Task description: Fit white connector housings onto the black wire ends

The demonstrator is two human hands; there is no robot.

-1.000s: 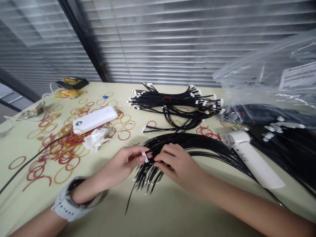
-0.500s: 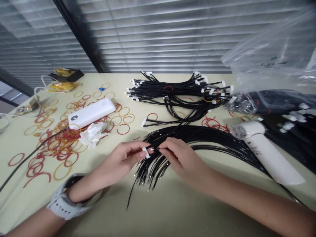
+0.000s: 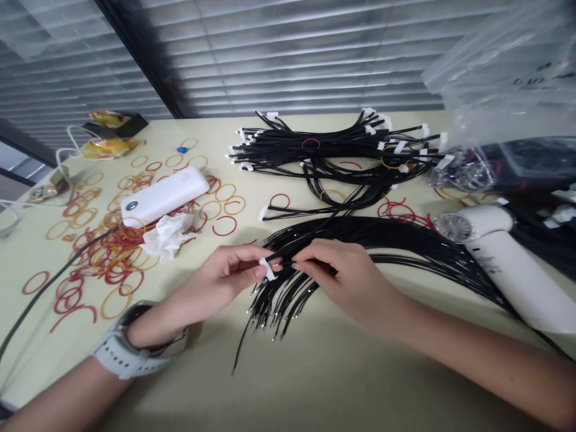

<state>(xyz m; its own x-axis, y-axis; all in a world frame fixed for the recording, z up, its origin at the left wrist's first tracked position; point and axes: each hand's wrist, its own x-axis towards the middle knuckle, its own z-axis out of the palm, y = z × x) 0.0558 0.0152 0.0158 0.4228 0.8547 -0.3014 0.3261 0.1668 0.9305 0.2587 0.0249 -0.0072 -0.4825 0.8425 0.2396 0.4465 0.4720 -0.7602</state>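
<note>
Black wire bundle [image 3: 387,240] under both hands, lower center
Left hand [image 3: 231,270] pinches a white connector [image 3: 267,269]; right hand [image 3: 335,267], just beside, grips strands; the bundle's long axis arcs rightward.

We are in what looks like an office workroom: blinds [image 3: 292,60] behind the table [image 3: 315,384], wire bundles [image 3: 315,150] beyond the right hand [image 3: 346,276], rubber bands [image 3: 105,255] left of the left hand [image 3: 225,276].

A small white connector [image 3: 268,269] is held tilted at the end of a black wire — just beside it, a curved sheaf of thin black wires [image 3: 360,237] is fanned out, its metal-tipped ends left loose and splayed — none bundled.
</note>
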